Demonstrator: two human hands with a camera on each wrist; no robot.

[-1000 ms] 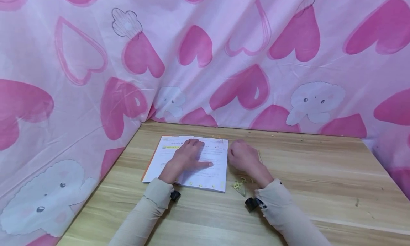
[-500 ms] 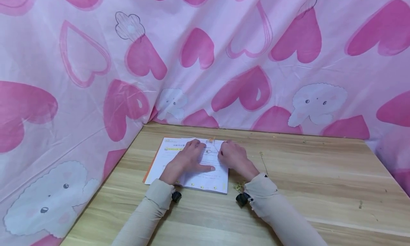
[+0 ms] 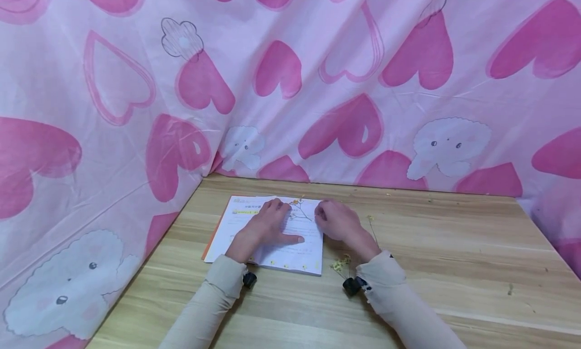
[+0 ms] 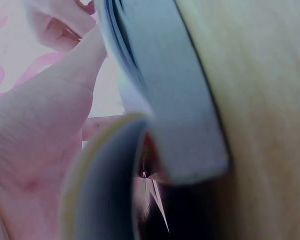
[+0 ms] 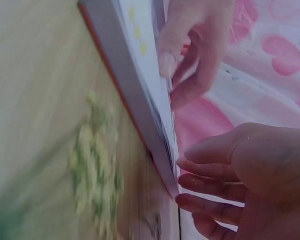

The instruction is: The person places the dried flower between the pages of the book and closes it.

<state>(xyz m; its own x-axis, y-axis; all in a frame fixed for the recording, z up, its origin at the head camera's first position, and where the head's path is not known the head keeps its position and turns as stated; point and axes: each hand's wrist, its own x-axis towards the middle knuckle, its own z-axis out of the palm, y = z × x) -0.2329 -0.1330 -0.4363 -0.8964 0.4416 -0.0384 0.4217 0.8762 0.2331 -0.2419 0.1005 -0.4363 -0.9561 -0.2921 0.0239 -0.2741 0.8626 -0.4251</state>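
Note:
An open book (image 3: 218,233) with printed white pages and an orange cover edge lies on the table. My left hand (image 3: 268,225) rests on its page, fingers spread and thumb out straight. To the right of that hand, a thin flower sprig (image 3: 297,208) with orange blossoms lies on the page. My right hand (image 3: 338,220) is at the book's right edge, close to the stem's end. The right wrist view shows its fingers (image 5: 210,202) loosely bent, with nothing visible between them. In the left wrist view, the page block (image 4: 175,100) is seen close up from the side.
A pale yellow flower cluster (image 3: 340,263) lies beside my right wrist. Another thin sprig (image 3: 372,228) is right of my right hand. Small bits (image 3: 510,289) are scattered on the wooden table (image 3: 445,258). A pink heart-patterned cloth (image 3: 281,117) hangs at the back and left.
My right hand moved left over the page with the orange sprig, then drew back slightly to the right. The sprig now lies on the page. My left hand has stayed in place.

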